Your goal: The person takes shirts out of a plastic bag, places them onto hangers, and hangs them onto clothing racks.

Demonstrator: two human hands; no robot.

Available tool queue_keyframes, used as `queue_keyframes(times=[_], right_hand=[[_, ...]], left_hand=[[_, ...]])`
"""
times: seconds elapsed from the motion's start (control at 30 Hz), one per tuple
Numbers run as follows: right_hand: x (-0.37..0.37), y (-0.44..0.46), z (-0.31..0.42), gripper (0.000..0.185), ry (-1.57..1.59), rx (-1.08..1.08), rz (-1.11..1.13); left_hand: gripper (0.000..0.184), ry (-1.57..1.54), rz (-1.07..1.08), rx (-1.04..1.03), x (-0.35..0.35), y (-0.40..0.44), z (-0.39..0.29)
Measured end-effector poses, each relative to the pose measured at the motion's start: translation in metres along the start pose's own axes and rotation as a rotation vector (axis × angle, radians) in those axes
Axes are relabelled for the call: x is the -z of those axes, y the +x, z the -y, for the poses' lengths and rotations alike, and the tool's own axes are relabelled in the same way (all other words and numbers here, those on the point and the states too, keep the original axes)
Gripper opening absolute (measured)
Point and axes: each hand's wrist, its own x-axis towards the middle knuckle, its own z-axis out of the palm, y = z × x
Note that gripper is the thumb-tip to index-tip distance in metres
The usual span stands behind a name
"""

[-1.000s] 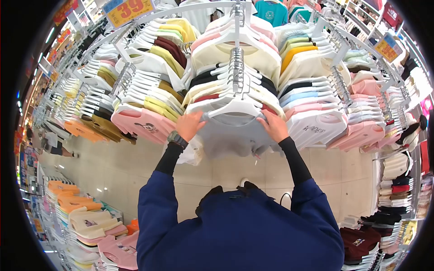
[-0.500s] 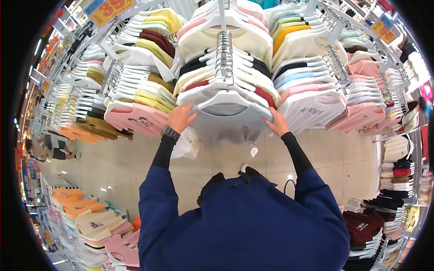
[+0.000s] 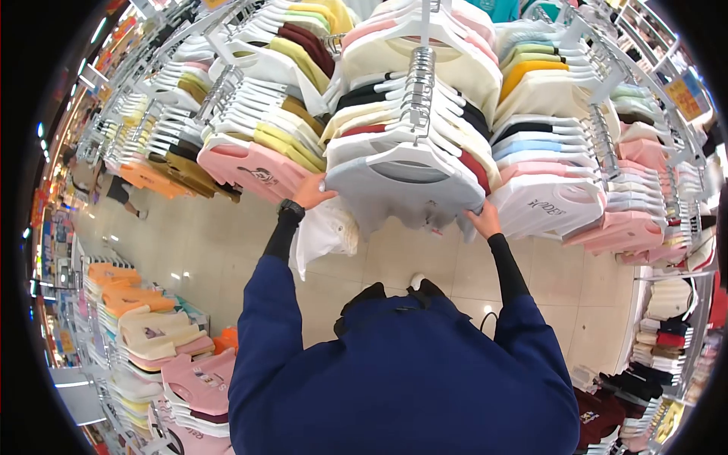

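A light grey T-shirt (image 3: pixel 394 193) hangs on a white hanger (image 3: pixel 409 158) at the front of the middle rail. My left hand (image 3: pixel 309 192), wearing a dark wristwatch (image 3: pixel 291 210), pinches its sleeve edge on the left side. On the other side, my right hand (image 3: pixel 484 220) is closed on the opposite sleeve, lower down. The lower part of the shirt is blurred. Below my left hand hangs a white item (image 3: pixel 326 231), either a garment or a bag; I cannot tell which.
Packed shirts on hangers fill the middle metal rail (image 3: pixel 421 83). Pink shirts (image 3: pixel 258 168) hang to the left, and a white printed shirt (image 3: pixel 547 201) hangs to the right. More clothes racks stand behind me at both sides. A person (image 3: pixel 114 189) is far left on the tiled floor (image 3: pixel 205 265).
The view has shifted, so the racks sit further right. Both hands have slid from the shirt's shoulders down to its sleeves. The paper tag hanging below the shirt no longer shows clearly.
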Motion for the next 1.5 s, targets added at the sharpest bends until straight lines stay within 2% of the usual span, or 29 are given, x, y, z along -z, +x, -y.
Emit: queue_keyframes(times=[0.13, 0.27, 0.37, 0.47, 0.57, 0.63, 0.77, 0.83, 0.93, 1.07, 1.17, 1.27, 1.33, 1.4, 1.5], right_hand=[[-0.020, -0.005, -0.047, 0.037, -0.076, -0.099, 0.003], [-0.020, -0.024, -0.075, 0.035, -0.093, -0.139, -0.037], [-0.017, -0.037, -0.086, 0.033, -0.138, -0.146, -0.105], [-0.015, -0.045, -0.103, 0.031, -0.104, -0.143, -0.221], [-0.012, -0.050, -0.111, 0.028, -0.158, -0.284, -0.343], [-0.011, -0.051, -0.104, 0.026, -0.042, -0.352, -0.449], [-0.024, -0.068, -0.101, 0.025, -0.012, -0.354, -0.606], [-0.033, -0.083, -0.087, 0.027, 0.034, -0.396, -0.535], [-0.056, -0.103, -0.048, 0.028, 0.042, -0.406, -0.418], [-0.132, -0.119, 0.010, 0.023, 0.008, -0.278, -0.419], [-0.183, -0.125, 0.070, 0.018, 0.398, -0.463, -0.307], [-0.207, -0.119, 0.200, 0.016, 0.423, -0.131, 0.166], [-0.213, -0.123, 0.295, 0.014, 0.427, 0.340, 0.352], [-0.238, -0.141, 0.347, 0.012, 0.489, 0.451, 0.534], [-0.275, -0.156, 0.410, 0.016, 0.440, 0.634, 0.664]], left_hand=[[0.037, -0.033, -0.028, 0.147, -0.008, -0.016, -0.006], [0.032, -0.014, -0.136, 0.151, -0.017, -0.032, 0.041], [0.029, -0.081, -0.189, 0.161, -0.016, -0.045, 0.042], [0.025, -0.037, -0.215, 0.194, -0.016, -0.055, 0.035], [0.023, 0.088, -0.210, 0.256, -0.029, -0.071, 0.050], [0.023, 0.092, -0.227, 0.310, -0.039, -0.084, 0.054], [0.033, 0.041, -0.427, 0.442, -0.039, -0.109, 0.014], [0.034, -0.020, -0.584, 0.441, -0.034, -0.130, 0.002], [0.031, -0.522, -0.745, 0.465, -0.020, -0.162, -0.001], [0.032, -0.518, -0.805, 0.464, 0.011, -0.187, -0.030], [0.029, -0.638, -0.840, 0.454, 0.034, -0.206, -0.048], [0.027, -0.826, -0.867, 0.389, 0.043, -0.230, -0.064], [0.027, -0.846, -0.931, 0.380, 0.052, -0.246, -0.071], [0.027, -0.845, -1.013, 0.361, 0.059, -0.262, -0.064], [0.027, -0.911, -1.028, 0.402, 0.082, -0.288, -0.058]])
